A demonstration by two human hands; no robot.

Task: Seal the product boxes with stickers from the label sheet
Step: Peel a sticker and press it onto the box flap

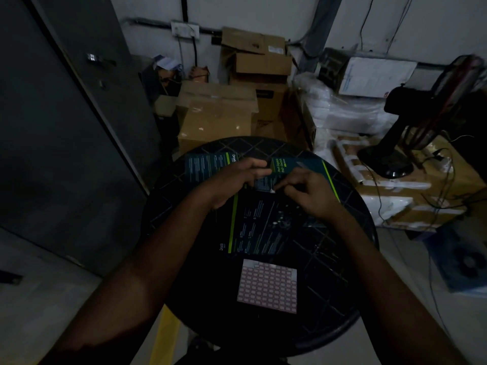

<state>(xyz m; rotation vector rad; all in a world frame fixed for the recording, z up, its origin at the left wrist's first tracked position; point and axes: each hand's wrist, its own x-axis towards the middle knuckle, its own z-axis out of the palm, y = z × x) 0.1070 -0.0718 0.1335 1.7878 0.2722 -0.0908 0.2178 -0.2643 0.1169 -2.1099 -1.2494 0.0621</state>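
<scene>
My right hand (311, 196) pinches a small sticker (272, 191) at the product box (263, 222) edge; the left hand (237, 177) steadies it, fingers curled. The sticker seems flimsy (hold its corner only). Label sheet (267, 285) lies nearer me.

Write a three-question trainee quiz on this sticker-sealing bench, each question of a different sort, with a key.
1. True or false: the label sheet lies nearer the person than the product boxes.
2. Multiple choice: where are both hands working? A) over the label sheet B) at the far edge of the nearest product box C) at the fan
3. Fill in: the boxes rest on a round, dark ____.

Key:
1. True.
2. B; the left hand and the right hand meet there, with a small pale sticker at the right fingers.
3. Table.
</scene>
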